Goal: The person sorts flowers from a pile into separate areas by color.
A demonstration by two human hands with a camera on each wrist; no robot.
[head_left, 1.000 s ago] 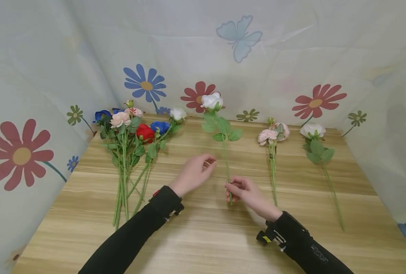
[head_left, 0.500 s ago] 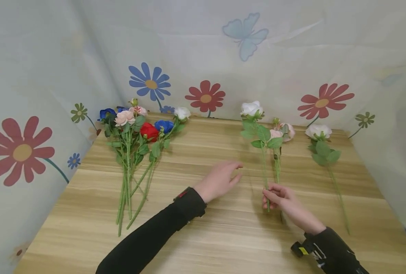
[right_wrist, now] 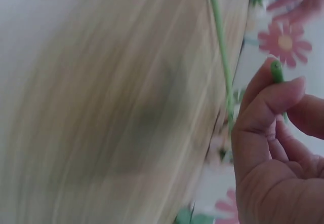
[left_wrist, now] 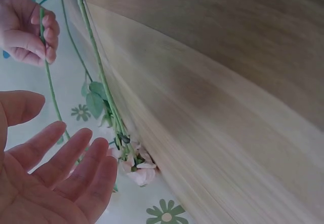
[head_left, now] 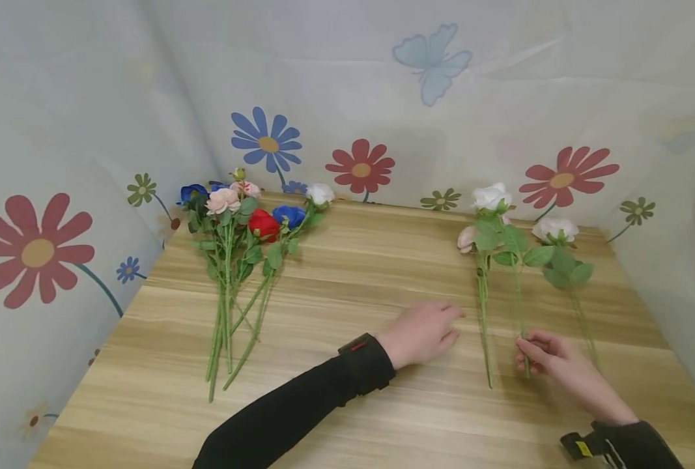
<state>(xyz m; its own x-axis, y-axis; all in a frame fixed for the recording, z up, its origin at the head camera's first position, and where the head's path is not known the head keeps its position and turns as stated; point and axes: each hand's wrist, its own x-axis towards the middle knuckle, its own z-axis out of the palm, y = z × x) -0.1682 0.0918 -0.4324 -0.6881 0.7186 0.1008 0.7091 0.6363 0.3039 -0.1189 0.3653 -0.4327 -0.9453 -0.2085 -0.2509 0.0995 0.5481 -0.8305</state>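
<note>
Head cam: evenly lit, soft diffuse light; faint shadows cast on worktop [head_left: 347, 293]; slight glare streak seen on backdrop [head_left: 335, 52], upper R. L wrist cam: dimmer, soft shadow patch thrown mid-worktop. R wrist cam: worktop smeared by blur, top-L washed out, backdrop defocused.

Pale, lightly creased sheeting [head_left: 324, 58] rises behind a wood-grain tabletop [head_left: 365, 267] and along both its sides, printed with a light-blue butterfly [head_left: 433, 65], blue daisies [head_left: 268, 144], red daisies [head_left: 360, 169] and small olive-green flowers [head_left: 441, 199]. The grain runs crosswise; the light is soft.
</note>
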